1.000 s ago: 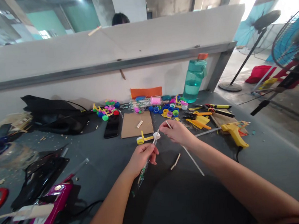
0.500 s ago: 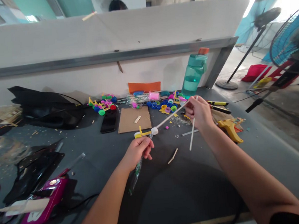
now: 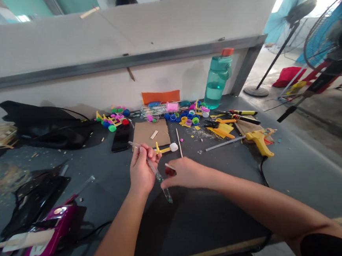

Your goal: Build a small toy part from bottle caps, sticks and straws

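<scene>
My left hand (image 3: 142, 167) is closed around a slim clear plastic wrapper (image 3: 153, 168) with green marks, which slants down toward me. A yellow plastic piece with a white round end (image 3: 173, 146) sticks out past the left fingertips, apparently held there too. My right hand (image 3: 186, 173) is curled, its thumb reaching the lower part of the wrapper. A thin white stick (image 3: 179, 142) rises from behind the right knuckles, and a short pale end shows by its fingers. The right palm is hidden.
Behind the hands lie a cardboard square (image 3: 141, 131), a black phone (image 3: 121, 138) and colourful caps (image 3: 173, 117). To the right are a yellow glue gun (image 3: 260, 141), pliers (image 3: 244, 117) and a teal bottle (image 3: 215, 83). A magenta device (image 3: 56, 233) sits at left.
My right hand has come left and down, bringing the white stick beside my left hand. My left hand has moved left and turned, and the wrapper now slants the other way.
</scene>
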{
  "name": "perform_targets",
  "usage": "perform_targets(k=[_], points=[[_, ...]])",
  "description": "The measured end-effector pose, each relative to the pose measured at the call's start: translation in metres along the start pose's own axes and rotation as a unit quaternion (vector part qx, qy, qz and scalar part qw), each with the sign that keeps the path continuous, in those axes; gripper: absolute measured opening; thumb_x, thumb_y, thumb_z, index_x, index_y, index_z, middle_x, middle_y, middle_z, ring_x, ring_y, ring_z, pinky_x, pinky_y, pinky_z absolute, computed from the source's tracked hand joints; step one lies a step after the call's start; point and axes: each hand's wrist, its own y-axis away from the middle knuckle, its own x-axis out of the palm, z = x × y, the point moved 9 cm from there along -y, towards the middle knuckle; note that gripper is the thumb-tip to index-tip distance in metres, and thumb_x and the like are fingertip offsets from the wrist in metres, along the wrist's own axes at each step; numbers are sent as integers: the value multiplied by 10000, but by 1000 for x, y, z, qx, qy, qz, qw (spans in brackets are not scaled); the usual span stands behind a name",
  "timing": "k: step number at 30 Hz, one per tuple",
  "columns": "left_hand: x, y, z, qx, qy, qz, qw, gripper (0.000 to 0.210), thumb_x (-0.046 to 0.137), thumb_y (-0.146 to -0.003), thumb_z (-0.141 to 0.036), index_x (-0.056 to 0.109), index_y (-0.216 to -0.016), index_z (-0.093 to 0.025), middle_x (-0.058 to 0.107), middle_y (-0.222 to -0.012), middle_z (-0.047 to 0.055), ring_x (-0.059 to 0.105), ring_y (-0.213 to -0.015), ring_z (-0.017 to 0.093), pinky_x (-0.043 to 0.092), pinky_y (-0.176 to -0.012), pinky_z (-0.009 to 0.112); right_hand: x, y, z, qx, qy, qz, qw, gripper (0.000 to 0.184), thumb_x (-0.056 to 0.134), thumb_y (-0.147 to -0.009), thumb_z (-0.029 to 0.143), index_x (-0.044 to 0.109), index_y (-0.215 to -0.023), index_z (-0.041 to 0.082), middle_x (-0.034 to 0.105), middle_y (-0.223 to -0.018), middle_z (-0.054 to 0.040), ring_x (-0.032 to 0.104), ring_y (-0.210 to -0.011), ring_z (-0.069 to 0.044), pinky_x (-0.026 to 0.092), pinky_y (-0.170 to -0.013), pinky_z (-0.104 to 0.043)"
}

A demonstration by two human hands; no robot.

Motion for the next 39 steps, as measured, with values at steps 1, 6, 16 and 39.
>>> perform_targets(k=[1, 6, 16, 39], points=[[-2, 0, -2, 7, -7, -6, 1000, 125, 599, -832, -303, 526, -807, -206, 411, -618, -57, 433, -557, 60, 489, -636, 210, 8, 2, 5, -7, -5, 23, 1000, 198, 697, -696, 371, 623, -718, 189, 626, -655, 10, 544, -591, -126, 328, -514, -215], [-14, -2, -12, 53, -130, -44, 989, 168, 572, -847, -361, 527, -807, -204, 385, -584, -65, 290, -423, 37, 257, -381, 139, -14, 1, 2, -1, -87, -8, 996, 68, 552, -747, 156, 586, -702, 194, 622, -581, 43, 540, -564, -97, 354, -540, -196], [-2, 3, -2, 29, -73, -27, 996, 203, 570, -844, -381, 525, -797, -189, 373, -585, -61, 288, -447, 48, 308, -412, 158, 16, 2, 2, -3, 23, 13, 1000, 203, 689, -700, 365, 595, -680, 186, 584, -604, 21, 492, -537, -111, 288, -494, -223], [14, 13, 41, -98, -380, 188, 900, 271, 524, -850, -405, 610, -875, -149, 572, -725, 17, 468, -583, 102, 381, -561, 226, -45, -11, -25, -19, -292, -123, 948, 146, 678, -697, 306, 626, -723, 171, 610, -588, 31, 548, -530, -99, 390, -504, -211]])
